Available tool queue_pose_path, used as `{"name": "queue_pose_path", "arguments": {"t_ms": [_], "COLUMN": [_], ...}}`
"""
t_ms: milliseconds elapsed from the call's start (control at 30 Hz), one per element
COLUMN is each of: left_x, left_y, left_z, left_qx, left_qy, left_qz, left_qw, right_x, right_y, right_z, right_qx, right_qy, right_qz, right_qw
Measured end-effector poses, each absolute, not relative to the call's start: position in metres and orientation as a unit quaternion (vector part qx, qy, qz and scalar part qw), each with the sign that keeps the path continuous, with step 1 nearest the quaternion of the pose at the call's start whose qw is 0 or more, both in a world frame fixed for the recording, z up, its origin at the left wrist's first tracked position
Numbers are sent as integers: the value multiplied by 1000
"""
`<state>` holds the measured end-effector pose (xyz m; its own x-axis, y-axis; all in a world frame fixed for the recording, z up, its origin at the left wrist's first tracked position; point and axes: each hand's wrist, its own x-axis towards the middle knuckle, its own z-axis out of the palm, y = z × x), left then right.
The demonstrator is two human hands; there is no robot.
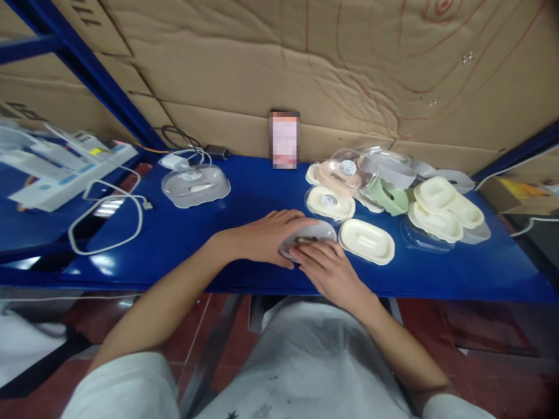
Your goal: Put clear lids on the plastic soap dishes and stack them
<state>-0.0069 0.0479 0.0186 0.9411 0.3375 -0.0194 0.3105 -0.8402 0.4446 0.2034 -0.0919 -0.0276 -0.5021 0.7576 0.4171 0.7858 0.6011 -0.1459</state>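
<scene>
Both hands are on the grey dish (321, 230), and it sits nearer the person than the phone (285, 139), a touch to the phone's right! The left hand (273, 235) is partly open and wrapped around the dish's left end, fingers along the far rim, thumb at the near edge: it has hold of it. And the right hand (325, 265)? Half-curled, fingers laid over the dish's near side; whether it grips or merely rests there, I cannot tell. A dark slot shows between the hands.

Out to the right of the phone, it's crowded! A cream dish under a clear cover (329, 201) with a round sticker, a pink dish (340, 174) beyond it, a green piece (388, 198) tilted among the pile, and farther right of the phone, cream dishes overlapping in a stack (449, 209). Nearer the person than the phone, just beside the right hand, lies a bare cream dish (367, 241).

Over to the phone's left, a covered grey dish (196, 186) rests on the blue desk (248, 186), a white charger (174, 158) close behind it. Farther left of the phone, there's a white power strip (82, 169) and a looping white cable (140, 221). Directly behind the phone: cardboard (218, 70), creased and brown!
</scene>
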Motion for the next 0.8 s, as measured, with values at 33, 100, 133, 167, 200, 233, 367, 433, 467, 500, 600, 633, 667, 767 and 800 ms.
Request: {"name": "queue_pose_path", "arguments": {"t_ms": [33,100,133,167,200,233,367,433,467,500,600,633,667,767,800], "left_x": [-6,-5,-5,-5,-5,-6,-6,-6,-5,-5,-4,-4,-4,-7,-8], "left_y": [47,46,45,45,45,45,45,44,44,44,44,44,44,46,47], "left_z": [19,20,20,20,20,19,17,17,17,17,17,17,17,13,12], "left_qx": [960,960,961,961,961,961,959,958,958,957,954,952,952,951,952], "left_qy": [167,169,170,172,172,172,179,185,189,195,218,224,228,231,230], "left_qz": [28,23,21,20,21,21,19,16,15,13,0,-6,-10,-13,-10], "left_qw": [225,221,218,217,215,214,217,217,214,212,208,207,206,203,202], "right_x": [203,203,203,203,203,203,209,213,215,216,217,216,215,211,210], "right_y": [-92,-92,-92,-92,-93,-93,-91,-89,-87,-86,-84,-83,-83,-83,-84], "right_z": [-28,-29,-29,-29,-29,-28,-27,-27,-28,-29,-34,-35,-36,-37,-36], "right_qx": [-446,-446,-444,-441,-435,-428,-437,-487,-513,-534,-551,-545,-536,-523,-525], "right_qy": [-868,-869,-870,-870,-870,-869,-835,-791,-771,-757,-767,-781,-796,-822,-823], "right_qz": [-31,-32,-33,-35,-34,-29,14,18,16,15,17,16,13,4,3], "right_qw": [218,212,213,219,229,245,336,371,378,376,328,304,281,225,216]}}
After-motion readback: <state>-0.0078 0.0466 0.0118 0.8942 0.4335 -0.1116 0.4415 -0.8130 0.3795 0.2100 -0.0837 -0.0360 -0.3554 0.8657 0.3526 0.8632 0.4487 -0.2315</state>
